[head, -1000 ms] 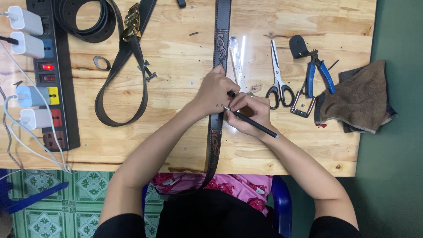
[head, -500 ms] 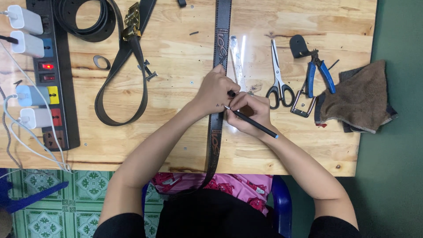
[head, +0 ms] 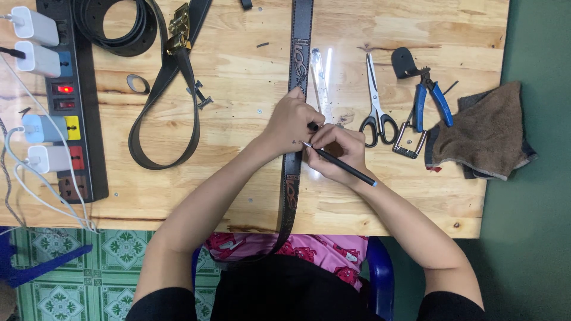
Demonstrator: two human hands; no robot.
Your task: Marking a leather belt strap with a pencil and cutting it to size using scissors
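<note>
The dark belt (head: 292, 172) runs straight away from me across the counter (head: 238, 178), under my left hand (head: 289, 123) and off the near edge toward my lap. My left hand lies palm down on the strap, fingers curled over it and pressing it flat. My right hand (head: 337, 153) sits just right of the strap, closed around a thin black pen (head: 340, 164), its tip touching the belt's right edge just below my left hand.

What worries me is the hanging end: its weight could drag the strap toward me if my left hand eases its pressure, and then the tip would land off its spot. The pen is slanted low, its tail pointing out past my right wrist, so a little push could make the tip skid off the smooth leather onto the wood. The clear ruler (head: 320, 83) lies just beyond my right hand and the scissors (head: 376, 101) farther right; a careless sweep of my knuckles could knock either.

Both forearms come in from the near edge and meet over the strap, wrists low.
</note>
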